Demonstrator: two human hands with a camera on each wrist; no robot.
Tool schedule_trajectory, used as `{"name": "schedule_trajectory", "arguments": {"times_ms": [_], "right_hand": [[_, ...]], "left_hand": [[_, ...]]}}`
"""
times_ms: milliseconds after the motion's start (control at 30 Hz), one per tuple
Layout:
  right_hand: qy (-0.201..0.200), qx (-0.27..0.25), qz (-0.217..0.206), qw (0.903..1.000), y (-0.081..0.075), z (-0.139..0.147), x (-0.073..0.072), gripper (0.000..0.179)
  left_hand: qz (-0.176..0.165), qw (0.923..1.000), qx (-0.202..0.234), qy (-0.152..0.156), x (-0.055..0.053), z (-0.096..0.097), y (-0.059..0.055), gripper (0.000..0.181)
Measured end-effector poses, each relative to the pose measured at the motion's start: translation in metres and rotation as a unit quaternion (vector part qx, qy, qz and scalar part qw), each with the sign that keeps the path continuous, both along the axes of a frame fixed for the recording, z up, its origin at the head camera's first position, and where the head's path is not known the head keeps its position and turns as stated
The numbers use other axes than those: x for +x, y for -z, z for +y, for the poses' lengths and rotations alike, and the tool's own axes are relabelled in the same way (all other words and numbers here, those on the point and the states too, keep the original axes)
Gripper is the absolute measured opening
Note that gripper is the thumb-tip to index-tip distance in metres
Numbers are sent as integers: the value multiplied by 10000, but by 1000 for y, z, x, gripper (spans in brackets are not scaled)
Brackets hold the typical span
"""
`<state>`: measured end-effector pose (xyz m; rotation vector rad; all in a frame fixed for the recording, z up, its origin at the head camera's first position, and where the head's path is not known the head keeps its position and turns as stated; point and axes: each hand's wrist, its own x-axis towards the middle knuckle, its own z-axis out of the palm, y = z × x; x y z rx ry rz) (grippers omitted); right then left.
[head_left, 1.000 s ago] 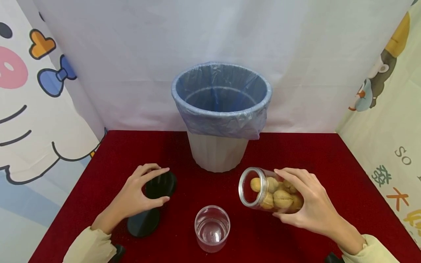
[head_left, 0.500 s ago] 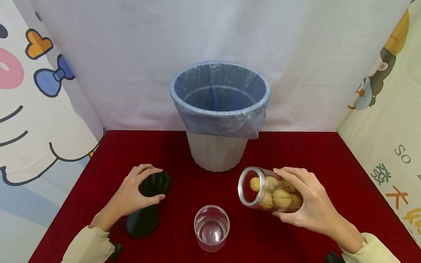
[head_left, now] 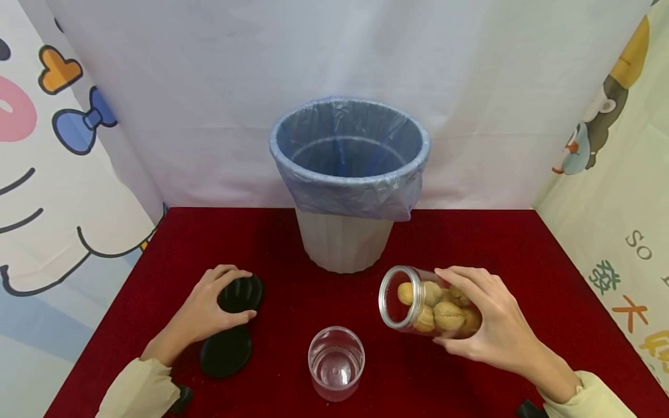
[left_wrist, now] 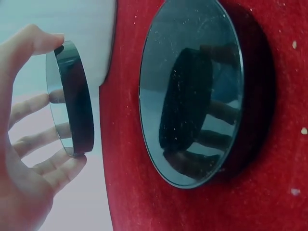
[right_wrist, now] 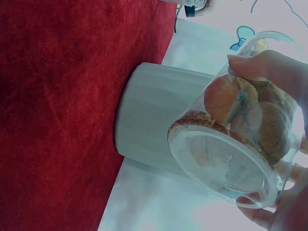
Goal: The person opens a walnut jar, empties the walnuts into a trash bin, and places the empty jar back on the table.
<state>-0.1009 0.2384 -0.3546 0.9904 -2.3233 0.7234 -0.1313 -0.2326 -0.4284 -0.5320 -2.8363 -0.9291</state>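
Note:
My left hand pinches a round black lid by its edge, thumb on one side and fingers on the other. In the left wrist view the held lid stands apart from a second black lid, whose glossy top reflects it. That second lid lies flat on the table, just nearer me. My right hand grips a clear jar of walnuts, tipped on its side with its uncovered mouth pointing left. The walnuts sit inside, with brown crumbs near the bottom.
An upright clear jar stands at the front between my hands. Behind it is a whitish bin lined with a blue bag. Red cloth covers the table, and a pale curtain hangs along the back.
My left hand has shifted left, carrying the black lid with it, and slowed. The right hand and the walnut jar have stayed nearly still.

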Motion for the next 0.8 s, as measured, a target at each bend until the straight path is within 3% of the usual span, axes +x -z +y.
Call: {"name": "schedule_trajectory", "arguments": {"times_ms": [333,800], "right_hand": [[48,18,-23,10000,1,1,2,97],[63,26,-35,10000,2,2,2,96]], "left_hand": [[-386,9990,-180,-117,0,-3,4,63],[-515,9980,-365,-70,-5,-4,15,65]]}}
